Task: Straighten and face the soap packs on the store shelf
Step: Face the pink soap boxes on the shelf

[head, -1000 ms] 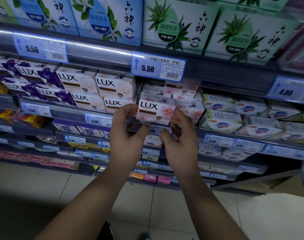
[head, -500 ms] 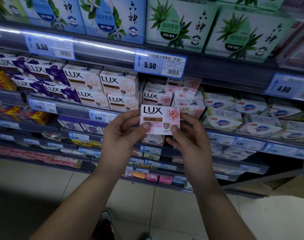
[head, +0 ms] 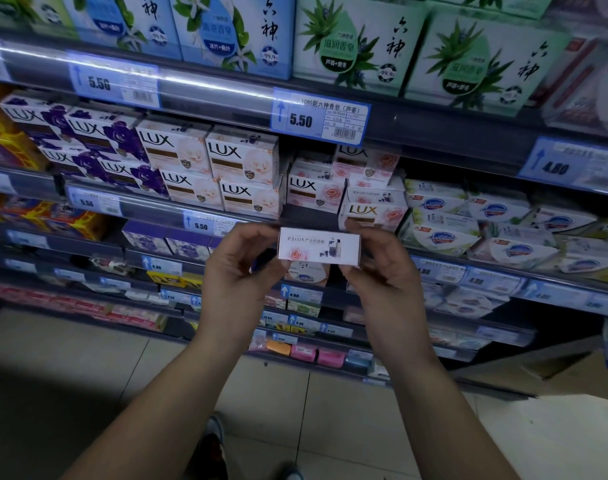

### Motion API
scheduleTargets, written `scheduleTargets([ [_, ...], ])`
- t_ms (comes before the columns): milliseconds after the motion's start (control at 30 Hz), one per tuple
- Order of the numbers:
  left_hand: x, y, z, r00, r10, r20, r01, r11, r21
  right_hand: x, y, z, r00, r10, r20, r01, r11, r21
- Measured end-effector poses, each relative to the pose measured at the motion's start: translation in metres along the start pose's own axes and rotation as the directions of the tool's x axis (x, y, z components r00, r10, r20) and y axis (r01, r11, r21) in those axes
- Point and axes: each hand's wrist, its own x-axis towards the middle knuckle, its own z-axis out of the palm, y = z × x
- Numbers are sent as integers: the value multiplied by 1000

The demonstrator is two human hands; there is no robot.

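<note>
Head view: left hand (head: 240, 275) and right hand (head: 382, 275) each pinch an end of the small white-and-pink cardboard soap pack (head: 318, 248), narrow side showing, before the dark metal shelf (head: 309, 216). Mid-facing; next, probably logo forward, into the gap.

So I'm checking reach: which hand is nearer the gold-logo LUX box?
Right. The right hand is just below that box; the left hand is further left.
</note>
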Motion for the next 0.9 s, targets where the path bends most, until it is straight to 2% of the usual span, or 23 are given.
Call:
scheduleTargets([
  [200,-3,5,3,1000,19,18,-20,999,33,-1,3,-1,998,42,-41,-41,998,40],
  [333,-6,15,11,997,32,64,-35,998,52,-1,0,3,985,175,-3,-172,972,160],
  [400,-6,19,14,997,22,79,-27,998,63,1,-1,6,969,248,8,-245,954,173],
  [500,-4,21,16,998,17,67,-21,997,71,3,-3,10,959,284,18,-282,943,178],
  [633,1,15,8,999,12,38,-15,997,81,1,-7,6,971,233,-54,-224,965,134],
  [733,6,4,0,997,-70,-17,71,993,97,2,-13,3,988,103,-115,-99,994,44],
  [900,5,-16,-3,976,-212,-51,212,977,11,6,-22,14,1000,-15,-23,13,998,-69],
])
